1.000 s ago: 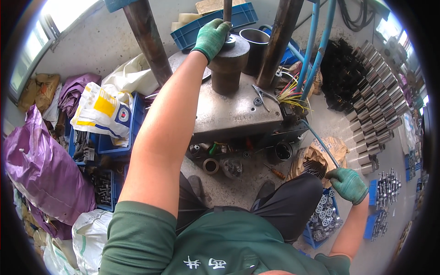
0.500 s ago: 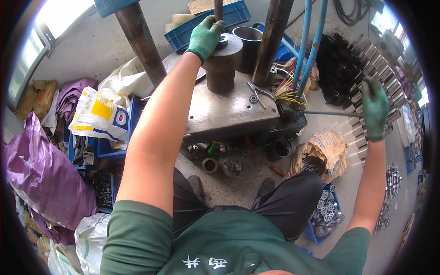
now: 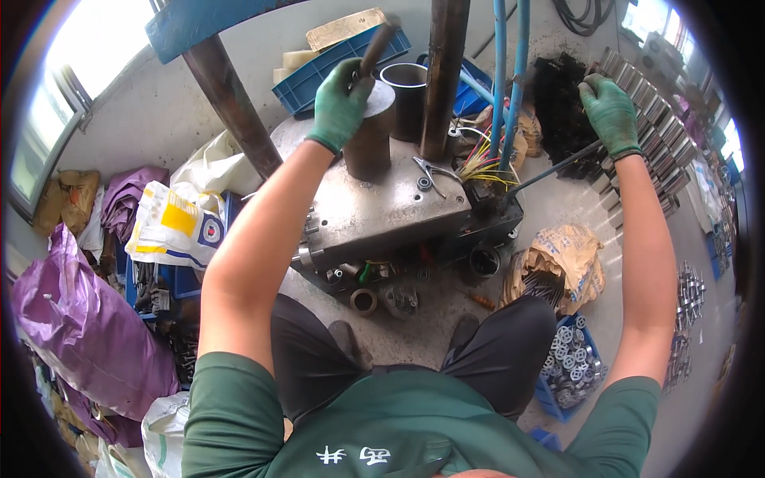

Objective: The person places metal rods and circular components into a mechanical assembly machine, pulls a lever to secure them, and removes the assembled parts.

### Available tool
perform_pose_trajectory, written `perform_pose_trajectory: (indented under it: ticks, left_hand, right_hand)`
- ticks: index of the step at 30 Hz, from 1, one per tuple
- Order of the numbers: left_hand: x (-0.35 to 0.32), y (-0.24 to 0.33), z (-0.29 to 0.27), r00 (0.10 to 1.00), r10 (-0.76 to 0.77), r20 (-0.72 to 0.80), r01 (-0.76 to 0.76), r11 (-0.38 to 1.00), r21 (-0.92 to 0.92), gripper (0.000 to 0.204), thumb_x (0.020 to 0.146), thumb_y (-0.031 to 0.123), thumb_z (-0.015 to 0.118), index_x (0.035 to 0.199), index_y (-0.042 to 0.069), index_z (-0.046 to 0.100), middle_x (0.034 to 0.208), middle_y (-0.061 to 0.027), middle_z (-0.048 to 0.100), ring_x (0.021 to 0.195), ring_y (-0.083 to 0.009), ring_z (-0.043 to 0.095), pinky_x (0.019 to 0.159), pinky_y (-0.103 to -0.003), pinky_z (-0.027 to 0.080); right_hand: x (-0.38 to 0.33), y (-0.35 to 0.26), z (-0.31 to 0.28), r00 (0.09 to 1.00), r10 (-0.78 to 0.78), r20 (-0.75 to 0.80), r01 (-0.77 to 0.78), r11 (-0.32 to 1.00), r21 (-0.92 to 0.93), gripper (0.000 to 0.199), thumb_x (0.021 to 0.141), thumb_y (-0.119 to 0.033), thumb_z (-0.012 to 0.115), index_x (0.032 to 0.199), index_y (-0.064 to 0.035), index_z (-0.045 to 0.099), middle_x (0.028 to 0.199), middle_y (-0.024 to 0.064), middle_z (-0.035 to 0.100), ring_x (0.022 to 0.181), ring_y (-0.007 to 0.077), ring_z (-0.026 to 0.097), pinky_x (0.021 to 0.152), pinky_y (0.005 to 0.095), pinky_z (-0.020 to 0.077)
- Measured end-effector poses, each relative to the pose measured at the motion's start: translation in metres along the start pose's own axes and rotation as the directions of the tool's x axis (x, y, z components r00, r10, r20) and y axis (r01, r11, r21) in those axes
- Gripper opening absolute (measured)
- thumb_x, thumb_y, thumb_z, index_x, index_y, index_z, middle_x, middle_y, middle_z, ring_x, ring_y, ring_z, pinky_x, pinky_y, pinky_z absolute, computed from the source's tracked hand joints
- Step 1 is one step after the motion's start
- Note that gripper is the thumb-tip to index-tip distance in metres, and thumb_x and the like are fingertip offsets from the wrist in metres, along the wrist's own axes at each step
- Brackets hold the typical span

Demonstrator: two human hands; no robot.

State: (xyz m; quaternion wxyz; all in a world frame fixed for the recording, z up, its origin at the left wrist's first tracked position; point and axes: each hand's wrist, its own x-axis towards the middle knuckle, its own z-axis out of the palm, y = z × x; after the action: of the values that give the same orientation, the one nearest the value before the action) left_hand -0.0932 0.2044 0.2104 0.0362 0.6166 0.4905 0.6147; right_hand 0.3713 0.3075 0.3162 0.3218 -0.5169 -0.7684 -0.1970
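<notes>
So I've got the left hand (image 3: 341, 103) wrapped over the dark steel cylinder (image 3: 368, 143) standing on the press bed (image 3: 374, 211), fingers curled around the rod (image 3: 374, 49) poking out the top. Right hand (image 3: 610, 111) is out by the stacked metal tubes (image 3: 649, 119), fingers bent over them; can't tell if it's actually got one. I'd keep that cylinder square on the bed and mind the loose pliers (image 3: 430, 171) and coloured wires (image 3: 482, 166) just beside it.

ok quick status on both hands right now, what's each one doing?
Left hand: closed around a dark rod over the steel cylinder.
Right hand: on the stacked metal tubes; grip cannot be told.
</notes>
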Motion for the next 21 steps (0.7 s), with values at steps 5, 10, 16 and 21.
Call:
perform_pose_trajectory:
  ticks: [5, 10, 16, 21]
  left_hand:
    - [-0.088, 0.044, 0.027, 0.927, 0.371, 0.048, -0.373, 0.927, 0.041, 0.031, 0.106, 0.021, 0.065, 0.133, 0.006, 0.062, 0.106, -0.0101, 0.067, 0.091, -0.0188, 0.065, 0.083, -0.033, 0.055]
    - [-0.223, 0.074, 0.074, 0.775, -0.562, 0.289, 0.629, 0.643, -0.438, 0.046, 0.111, 0.052, 0.056, 0.113, 0.007, 0.062, 0.073, -0.0015, 0.058, 0.06, -0.0123, 0.057, 0.055, -0.029, 0.049]
    - [-0.281, 0.04, 0.093, 0.238, -0.893, 0.382, 0.84, -0.008, -0.542, 0.04, 0.112, 0.041, 0.055, 0.094, 0.008, 0.067, 0.064, -0.0023, 0.058, 0.053, -0.0176, 0.058, 0.051, -0.034, 0.051]
    - [-0.267, 0.016, 0.082, 0.075, -0.881, 0.467, 0.842, -0.195, -0.503, 0.038, 0.111, 0.042, 0.052, 0.094, 0.011, 0.067, 0.069, -0.0013, 0.059, 0.058, -0.0209, 0.057, 0.055, -0.039, 0.054]
  right_hand:
    - [-0.003, 0.001, -0.004, 0.999, 0.014, 0.031, -0.015, 0.999, 0.04, 0.034, 0.104, -0.037, 0.063, 0.118, -0.0085, 0.075, 0.112, 0.0186, 0.077, 0.105, 0.0398, 0.073, 0.092, 0.0466, 0.0568]
    - [-0.018, 0.008, -0.013, 0.998, 0.024, 0.056, -0.029, 0.995, 0.099, 0.032, 0.103, -0.034, 0.066, 0.118, -0.0068, 0.076, 0.11, 0.0185, 0.078, 0.102, 0.0377, 0.074, 0.091, 0.0441, 0.0576]
    - [-0.045, -0.01, -0.034, 0.992, 0.053, 0.114, -0.071, 0.984, 0.164, 0.032, 0.103, -0.031, 0.068, 0.119, -0.0038, 0.076, 0.107, 0.0183, 0.078, 0.097, 0.0341, 0.076, 0.088, 0.0417, 0.0581]
    - [-0.066, -0.006, -0.037, 0.995, 0.037, 0.094, -0.06, 0.964, 0.258, 0.029, 0.102, -0.027, 0.07, 0.117, -0.0019, 0.076, 0.103, 0.0175, 0.078, 0.09, 0.0301, 0.075, 0.084, 0.0385, 0.0574]
